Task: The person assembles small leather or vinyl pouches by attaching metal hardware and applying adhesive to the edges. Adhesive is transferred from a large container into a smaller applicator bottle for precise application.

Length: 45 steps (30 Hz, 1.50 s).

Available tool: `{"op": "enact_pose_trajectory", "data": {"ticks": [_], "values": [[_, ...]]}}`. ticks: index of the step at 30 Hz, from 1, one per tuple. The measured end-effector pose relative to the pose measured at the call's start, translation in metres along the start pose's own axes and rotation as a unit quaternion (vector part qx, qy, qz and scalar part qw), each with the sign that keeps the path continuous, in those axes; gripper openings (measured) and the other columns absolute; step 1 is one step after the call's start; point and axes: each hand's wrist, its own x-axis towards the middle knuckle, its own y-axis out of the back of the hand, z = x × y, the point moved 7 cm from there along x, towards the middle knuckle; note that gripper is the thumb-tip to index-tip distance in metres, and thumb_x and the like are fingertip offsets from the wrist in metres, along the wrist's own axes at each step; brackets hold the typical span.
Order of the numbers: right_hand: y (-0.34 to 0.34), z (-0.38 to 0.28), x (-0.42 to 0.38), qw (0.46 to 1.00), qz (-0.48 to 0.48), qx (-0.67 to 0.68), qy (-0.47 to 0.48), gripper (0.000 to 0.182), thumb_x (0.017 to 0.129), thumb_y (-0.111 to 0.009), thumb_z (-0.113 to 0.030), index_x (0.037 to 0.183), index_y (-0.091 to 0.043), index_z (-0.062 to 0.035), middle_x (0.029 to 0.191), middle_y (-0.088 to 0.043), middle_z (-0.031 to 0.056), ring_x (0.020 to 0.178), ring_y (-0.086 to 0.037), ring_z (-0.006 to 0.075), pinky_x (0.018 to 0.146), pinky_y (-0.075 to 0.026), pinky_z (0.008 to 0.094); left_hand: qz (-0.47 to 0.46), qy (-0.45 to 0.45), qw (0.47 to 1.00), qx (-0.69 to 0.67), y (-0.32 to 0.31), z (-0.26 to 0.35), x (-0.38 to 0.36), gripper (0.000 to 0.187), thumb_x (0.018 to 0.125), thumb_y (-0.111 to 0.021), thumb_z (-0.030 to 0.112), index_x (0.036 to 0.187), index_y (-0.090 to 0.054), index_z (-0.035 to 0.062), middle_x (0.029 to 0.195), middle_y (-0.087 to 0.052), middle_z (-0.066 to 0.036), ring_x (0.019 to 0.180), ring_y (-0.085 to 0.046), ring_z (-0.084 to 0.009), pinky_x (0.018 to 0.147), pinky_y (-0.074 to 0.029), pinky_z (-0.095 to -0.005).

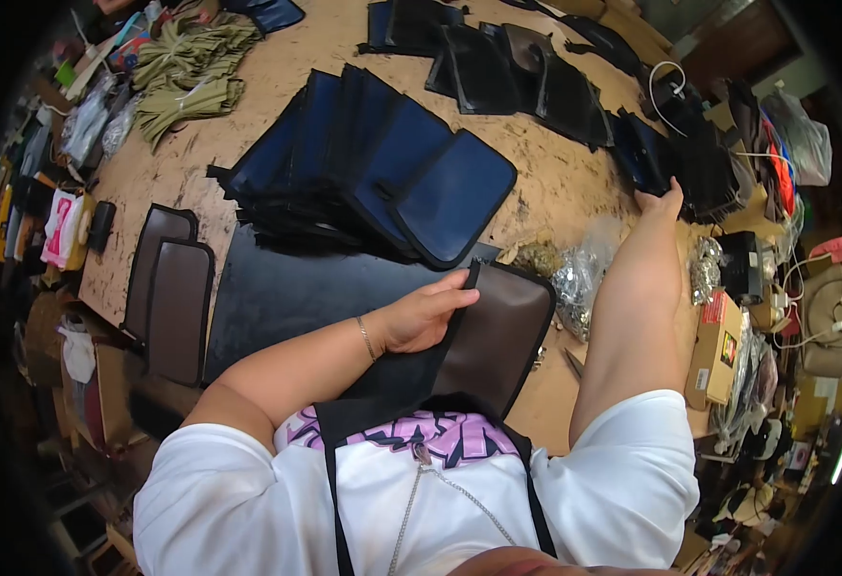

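My left hand (419, 315) is closed on the black edge of a brown leather-like panel (499, 336) with dark binding, thumb on top. The panel is tilted near my apron, over a black mat (277, 298). My right hand (663, 199) is stretched far out to the right, at a dark blue panel (640, 158) and a stack of black pieces (709, 182). Its fingers are partly hidden, so I cannot make out whether it grips anything. Beyond my left hand lies a fanned pile of dark blue panels (454, 197) with black edging.
Two brown panels (179, 312) lie at the left. Black panels (483, 72) are spread at the back, and bundled olive strips (190, 101) at the back left. Bags of metal parts (579, 288), pointed scissors or a similar tool (574, 365), and a small carton (713, 350) are on the right.
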Motion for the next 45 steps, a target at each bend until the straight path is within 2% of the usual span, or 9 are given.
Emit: {"op": "enact_pose_trajectory", "data": {"ticks": [1, 7, 16, 21, 26, 29, 32, 41, 45], "values": [[0.0, 0.002, -0.011, 1.0, 0.02, -0.024, 0.003, 0.048, 0.088, -0.062, -0.031, 0.128, -0.059, -0.005, 0.14, -0.057, 0.013, 0.13, -0.051, 0.0331, 0.116, -0.023, 0.0592, 0.0, 0.001, 1.0, 0.0, 0.0, 0.0, 0.0, 0.066, 0.1, -0.059, 0.022, 0.154, -0.024, 0.0044, 0.149, -0.041, -0.007, 0.138, -0.038, -0.0172, 0.115, -0.033, -0.0368], [0.002, 0.0, 0.045, 0.996, -0.053, 0.025, 0.062, 0.044, 0.081, -0.063, -0.019, 0.122, -0.06, -0.004, 0.132, -0.062, 0.0144, 0.121, -0.057, 0.0361, 0.108, -0.038, 0.0563, -0.002, -0.002, 1.0, -0.001, 0.004, -0.003, 0.005, 0.064, 0.101, -0.059, 0.022, 0.153, -0.026, 0.0051, 0.145, -0.044, -0.006, 0.137, -0.039, -0.0169, 0.114, -0.034, -0.0368], [-0.025, -0.055, 0.007, 0.996, -0.041, -0.005, 0.074, 0.031, 0.079, -0.061, -0.021, 0.107, -0.059, -0.0083, 0.116, -0.065, 0.0127, 0.107, -0.061, 0.0347, 0.097, -0.044, 0.0564, -0.01, -0.003, 1.0, 0.023, 0.003, -0.003, 0.003, 0.051, 0.102, -0.057, 0.022, 0.146, -0.037, 0.0074, 0.141, -0.048, -0.005, 0.132, -0.045, -0.0166, 0.111, -0.038, -0.0362], [-0.022, -0.112, -0.096, 0.985, -0.041, -0.081, 0.143, 0.026, 0.079, -0.067, -0.022, 0.102, -0.06, -0.0115, 0.107, -0.067, 0.0117, 0.102, -0.063, 0.0316, 0.089, -0.048, 0.0569, 0.001, 0.003, 0.999, 0.038, 0.002, -0.004, 0.003, 0.05, 0.102, -0.055, 0.023, 0.147, -0.037, 0.0099, 0.141, -0.05, -0.005, 0.132, -0.046, -0.0175, 0.11, -0.04, -0.0379], [0.003, -0.159, -0.222, 0.973, -0.137, -0.014, 0.188, 0.018, 0.086, -0.066, -0.016, 0.1, -0.063, -0.0043, 0.099, -0.071, 0.0113, 0.09, -0.069, 0.031, 0.087, -0.057, 0.0463, 0.021, -0.005, 0.999, 0.04, 0.014, -0.011, 0.008, 0.052, 0.102, -0.056, 0.023, 0.149, -0.036, 0.0108, 0.142, -0.05, -0.004, 0.132, -0.046, -0.017, 0.111, -0.039, -0.0382], [0.022, -0.169, -0.302, 0.964, -0.202, -0.027, 0.173, 0.022, 0.09, -0.065, -0.018, 0.103, -0.065, -0.0004, 0.106, -0.072, 0.0153, 0.095, -0.07, 0.0307, 0.087, -0.058, 0.0457, 0.039, -0.005, 0.999, 0.034, 0.026, -0.018, 0.015, 0.052, 0.101, -0.057, 0.024, 0.148, -0.037, 0.0113, 0.14, -0.052, -0.003, 0.13, -0.047, -0.0163, 0.111, -0.038, -0.0376], [0.042, -0.166, -0.368, 0.957, -0.233, -0.054, 0.163, 0.023, 0.091, -0.064, -0.019, 0.103, -0.066, 0.0002, 0.105, -0.072, 0.016, 0.095, -0.071, 0.0297, 0.086, -0.059, 0.0431, -0.017, 0.005, 0.999, 0.038, 0.011, -0.01, 0.009, 0.101, 0.095, -0.067, 0.029, 0.158, 0.006, 0.0, 0.159, -0.027, -0.014, 0.146, -0.028, -0.0216, 0.119, -0.026, -0.0363], [0.066, -0.126, -0.466, 0.963, -0.173, -0.155, 0.135, 0.021, 0.094, -0.061, -0.022, 0.097, -0.069, -0.0031, 0.098, -0.074, 0.013, 0.086, -0.073, 0.0243, 0.078, -0.06, 0.0362, -0.025, -0.021, 0.998, 0.046, -0.001, -0.003, 0.002, 0.047, 0.101, -0.058, 0.025, 0.143, -0.043, 0.0113, 0.137, -0.054, -0.002, 0.128, -0.049, -0.0159, 0.108, -0.04, -0.036], [0.063, -0.121, -0.471, 0.961, -0.155, -0.168, 0.157, 0.021, 0.094, -0.062, -0.023, 0.098, -0.069, -0.0041, 0.098, -0.074, 0.013, 0.088, -0.073, 0.0243, 0.079, -0.059, 0.0366, -0.01, -0.016, 0.999, 0.045, -0.001, -0.002, 0.002, 0.056, 0.1, -0.061, 0.025, 0.147, -0.036, 0.0072, 0.14, -0.051, -0.005, 0.129, -0.048, -0.0171, 0.109, -0.039, -0.0348]]}}
